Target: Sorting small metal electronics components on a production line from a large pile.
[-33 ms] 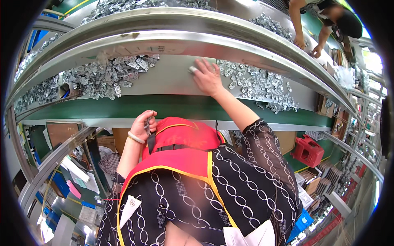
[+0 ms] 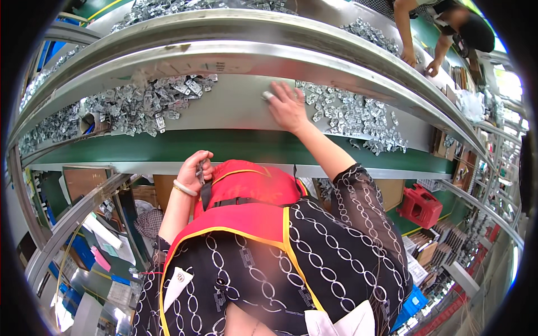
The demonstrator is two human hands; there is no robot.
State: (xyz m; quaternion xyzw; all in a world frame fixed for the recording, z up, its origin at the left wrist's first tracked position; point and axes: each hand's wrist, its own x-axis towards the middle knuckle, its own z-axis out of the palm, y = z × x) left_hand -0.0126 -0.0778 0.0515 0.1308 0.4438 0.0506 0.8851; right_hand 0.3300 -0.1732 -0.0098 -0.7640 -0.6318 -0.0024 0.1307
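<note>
My right hand [image 2: 287,106] is stretched out flat on the grey shelf [image 2: 235,109], fingers extended, between two heaps of small shiny metal parts. One heap [image 2: 145,103] lies to its left and the other [image 2: 353,115] touches its right side. My left hand [image 2: 193,171] is held close to my chest above the red apron [image 2: 246,196], fingers pinched on a small metal part [image 2: 200,168]. A pale bracelet circles that wrist.
A green conveyor belt [image 2: 168,148] runs below the grey shelf, with curved metal rails [image 2: 224,53] above. Another person's hands [image 2: 414,59] work at the upper right among more parts. A red crate [image 2: 420,206] and boxes stand lower right.
</note>
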